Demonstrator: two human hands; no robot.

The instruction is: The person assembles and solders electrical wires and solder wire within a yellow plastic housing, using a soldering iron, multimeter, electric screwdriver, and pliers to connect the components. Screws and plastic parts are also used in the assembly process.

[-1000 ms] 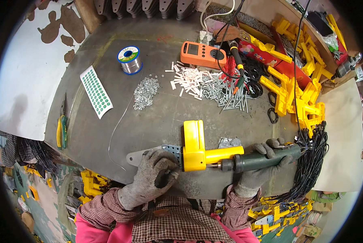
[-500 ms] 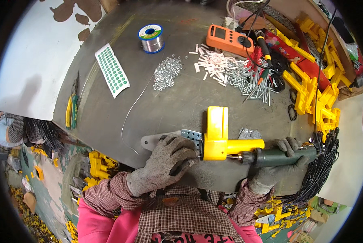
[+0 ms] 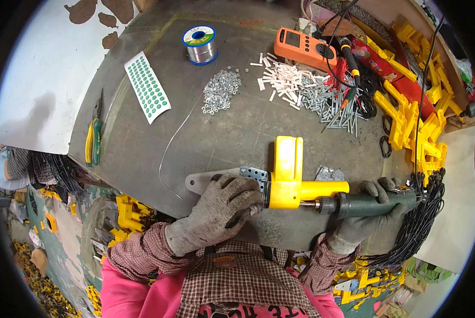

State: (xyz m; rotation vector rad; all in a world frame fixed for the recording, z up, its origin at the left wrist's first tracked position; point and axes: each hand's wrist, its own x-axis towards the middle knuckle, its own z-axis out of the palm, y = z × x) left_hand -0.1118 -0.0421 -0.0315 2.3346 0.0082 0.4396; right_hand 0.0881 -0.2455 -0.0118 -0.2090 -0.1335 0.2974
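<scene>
Left hand (image 3: pixel 221 209) presses the metal bracket (image 3: pixel 216 179) flat, right hand (image 3: pixel 362 220) clamped on green screwdriver (image 3: pixel 372 203), screws (image 3: pixel 330 103) behind

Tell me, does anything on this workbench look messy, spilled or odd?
Nothing looks broken. Small parts lie in loose heaps on the bare table: silvery nuts, white pegs and screws. A thin wire trails across it. Both gloved hands, left and right, look steady on the yellow part and screwdriver.
</scene>
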